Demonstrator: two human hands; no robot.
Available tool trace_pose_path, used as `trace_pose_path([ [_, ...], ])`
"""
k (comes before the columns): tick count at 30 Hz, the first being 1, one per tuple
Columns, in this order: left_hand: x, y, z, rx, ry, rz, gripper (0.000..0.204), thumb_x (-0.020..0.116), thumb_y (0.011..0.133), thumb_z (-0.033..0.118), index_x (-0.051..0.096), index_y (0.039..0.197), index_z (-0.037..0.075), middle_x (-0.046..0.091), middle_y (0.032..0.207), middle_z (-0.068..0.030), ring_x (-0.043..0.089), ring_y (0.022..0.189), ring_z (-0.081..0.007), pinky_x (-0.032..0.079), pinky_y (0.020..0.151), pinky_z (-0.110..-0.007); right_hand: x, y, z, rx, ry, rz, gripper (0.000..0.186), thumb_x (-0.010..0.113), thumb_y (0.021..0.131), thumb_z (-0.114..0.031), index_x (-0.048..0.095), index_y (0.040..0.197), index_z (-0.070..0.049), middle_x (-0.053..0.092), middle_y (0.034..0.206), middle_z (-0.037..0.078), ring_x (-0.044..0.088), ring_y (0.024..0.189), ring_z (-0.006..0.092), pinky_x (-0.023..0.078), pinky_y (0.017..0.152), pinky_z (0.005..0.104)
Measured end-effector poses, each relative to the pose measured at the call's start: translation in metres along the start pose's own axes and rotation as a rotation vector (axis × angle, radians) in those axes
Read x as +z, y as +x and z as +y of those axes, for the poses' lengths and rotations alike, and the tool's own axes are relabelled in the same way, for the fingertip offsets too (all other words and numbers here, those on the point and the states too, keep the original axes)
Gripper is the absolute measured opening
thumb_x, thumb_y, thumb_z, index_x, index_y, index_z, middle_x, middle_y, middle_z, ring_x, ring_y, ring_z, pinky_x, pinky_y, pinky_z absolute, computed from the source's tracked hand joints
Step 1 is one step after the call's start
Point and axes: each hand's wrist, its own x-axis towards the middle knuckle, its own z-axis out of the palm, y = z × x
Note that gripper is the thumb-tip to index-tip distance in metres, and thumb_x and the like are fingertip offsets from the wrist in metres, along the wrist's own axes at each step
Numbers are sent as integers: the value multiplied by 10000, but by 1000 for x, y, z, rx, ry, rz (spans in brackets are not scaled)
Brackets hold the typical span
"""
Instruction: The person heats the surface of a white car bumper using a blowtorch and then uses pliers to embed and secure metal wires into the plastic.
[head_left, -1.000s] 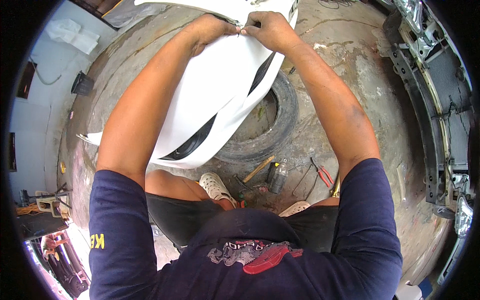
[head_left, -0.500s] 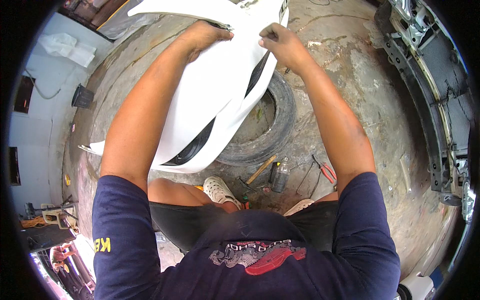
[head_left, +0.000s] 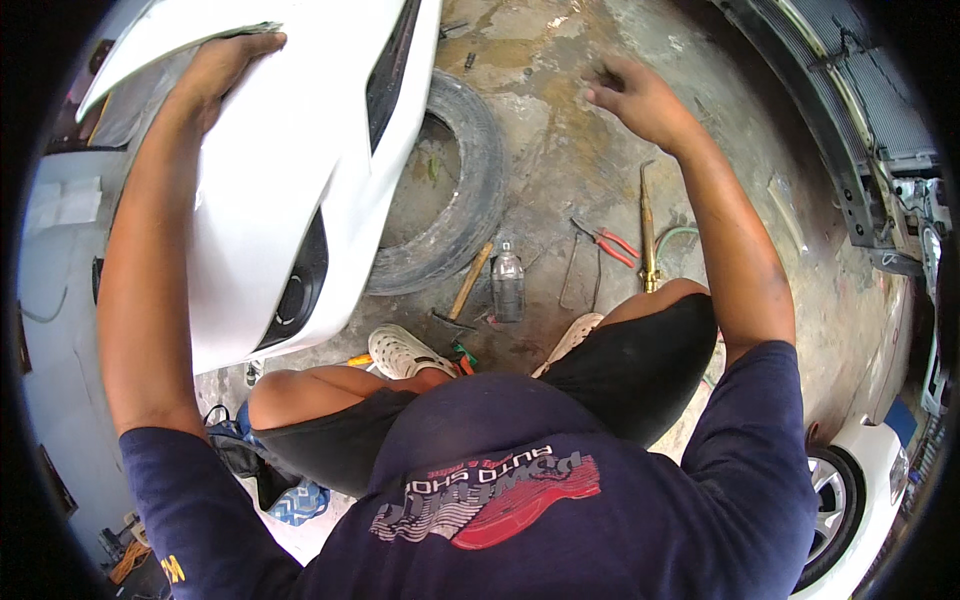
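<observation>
A white car bumper with dark grille openings stands at the left, leaning by an old tyre. My left hand grips its upper edge, the thumb on the white face and the other fingers hidden behind the rim. Away from the bumper, my right hand hangs over the concrete floor. Its fingers are loosely bent and apart, a little blurred, with nothing visible in them.
Between my feet and the tyre lie a hammer, a clear bottle, red-handled pliers and a brass torch. A car's exposed front frame is at far right; a white car's wheel is lower right.
My right hand has moved off the bumper, out to the right. The bumper and my left hand appear farther left as the view turns; the torch has come into sight.
</observation>
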Motion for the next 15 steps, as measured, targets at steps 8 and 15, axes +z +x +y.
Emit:
trace_pose_path([
  [8, -20, 23, -25, -97, -118, -91, 510, 762, 998, 393, 715, 1310, -7, 763, 1178, -173, 741, 1049, -235, 585, 965, -353, 47, -123, 178, 422, 286, -50, 318, 756, 966, -219, 732, 1215, -22, 778, 1070, 150, 727, 1022, 234, 545, 943, 403],
  [15, -73, 64, -110, -29, -26, -114, 597, 522, 1134, 344, 474, 1599, -27, 543, 1604, -204, 510, 1493, -288, 337, 1291, -406, 185, -300, 252, 635, 532, -4, 483, 702, 975, -359, 760, 1235, 43, 762, 1245, 274, 739, 1148, 386, 546, 1008, 471],
])
